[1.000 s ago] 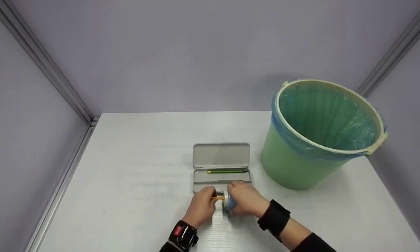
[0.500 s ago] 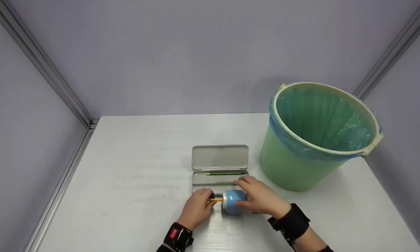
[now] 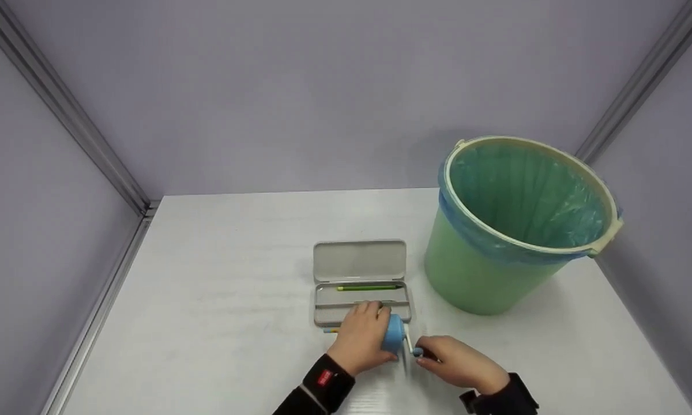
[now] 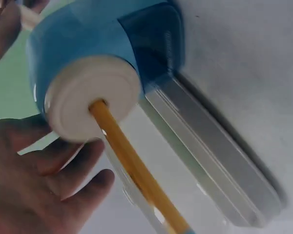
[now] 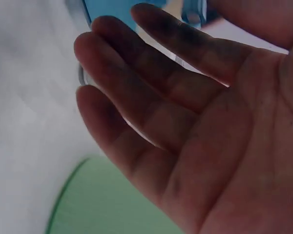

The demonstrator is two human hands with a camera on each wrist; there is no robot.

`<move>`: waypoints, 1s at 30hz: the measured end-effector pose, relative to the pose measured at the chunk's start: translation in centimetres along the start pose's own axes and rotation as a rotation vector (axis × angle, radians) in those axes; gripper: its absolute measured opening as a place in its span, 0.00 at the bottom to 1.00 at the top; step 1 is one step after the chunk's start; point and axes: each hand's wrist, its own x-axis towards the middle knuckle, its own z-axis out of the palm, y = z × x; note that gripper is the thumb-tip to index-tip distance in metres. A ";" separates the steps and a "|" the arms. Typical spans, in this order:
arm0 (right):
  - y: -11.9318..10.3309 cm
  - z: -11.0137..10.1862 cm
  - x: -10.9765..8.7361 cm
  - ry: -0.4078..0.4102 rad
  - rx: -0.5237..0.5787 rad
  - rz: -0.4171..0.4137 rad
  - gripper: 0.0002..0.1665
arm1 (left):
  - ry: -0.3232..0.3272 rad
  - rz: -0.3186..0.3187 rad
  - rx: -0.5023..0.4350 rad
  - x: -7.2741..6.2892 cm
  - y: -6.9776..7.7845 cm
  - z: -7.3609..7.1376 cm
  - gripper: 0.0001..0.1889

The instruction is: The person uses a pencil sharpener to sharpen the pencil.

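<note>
A blue hand-crank pencil sharpener (image 3: 393,334) lies in front of the open pencil case (image 3: 360,262). My left hand (image 3: 362,340) grips its body from above. From the sharpener's round white face (image 4: 95,97) a yellow pencil (image 4: 132,163) sticks out, its blue end (image 3: 330,331) left of my left hand. At the crank (image 3: 409,340) on the opposite end, my right hand (image 3: 458,362) pinches the small blue knob (image 5: 193,13) between thumb and forefinger. The other right fingers (image 5: 132,102) stay loosely bent, touching nothing. A green pencil (image 3: 369,287) lies in the case's back compartment.
A large green bin (image 3: 473,276) with a blue-green bag liner (image 3: 530,196) stands at the right, behind my right hand. Everything rests on a white table (image 3: 225,276). Grey panels (image 3: 300,98) enclose the table at the back and sides.
My left hand has gone from the pencil end to the sharpener's body. My right hand has let go of the body, moved right and taken hold of the crank knob.
</note>
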 end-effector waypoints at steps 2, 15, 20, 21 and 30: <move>3.3 1.7 1.1 -0.012 0.026 0.022 0.11 | -0.010 -0.001 0.064 0.6 0.6 0.5 0.45; 0.8 2.3 0.8 0.240 -0.099 0.033 0.10 | 0.057 -0.011 0.079 1.1 1.0 2.2 0.35; -4.5 0.2 -0.1 0.294 -0.152 0.083 0.09 | 0.052 -0.034 0.045 1.2 0.8 2.3 0.34; -4.9 0.1 -0.1 0.313 -0.172 0.087 0.08 | 0.055 -0.037 0.038 1.2 0.7 2.3 0.34; -4.6 0.6 2.4 0.563 -0.269 0.147 0.07 | 0.082 -0.027 0.020 0.8 0.6 2.4 0.35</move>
